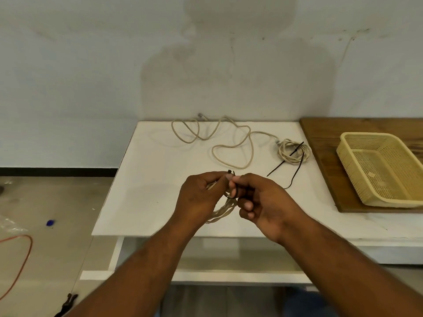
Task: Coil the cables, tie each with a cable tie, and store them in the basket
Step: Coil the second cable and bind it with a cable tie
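Over the white table [155, 170], the left hand [199, 195] gripped a coiled cable [225, 210] while the right hand [265, 202] pinched a black tie [231, 196] looped round it. Tying seemed underway; next, probably, pulling it tight, then the basket [348, 170].

Table [160, 179]: white top, back edge against the wall.
Loose cable [229, 154]: beige, in open loops on the far half of the table; one plug [202, 116] at the back edge.
Coil [294, 152]: beige cable wound up, on the table just left of the board.
Straight cable tie [275, 170]: black, lies across the coil, its near end on the table.
Curved cable tie [295, 177]: black, runs from the coil toward the front.
Wooden board [325, 161]: on the table's right end.
Basket [350, 172]: yellow plastic mesh, on the board.
Floor [57, 202]: orange cable [29, 245], small blue object [50, 222], clear plastic [11, 225].
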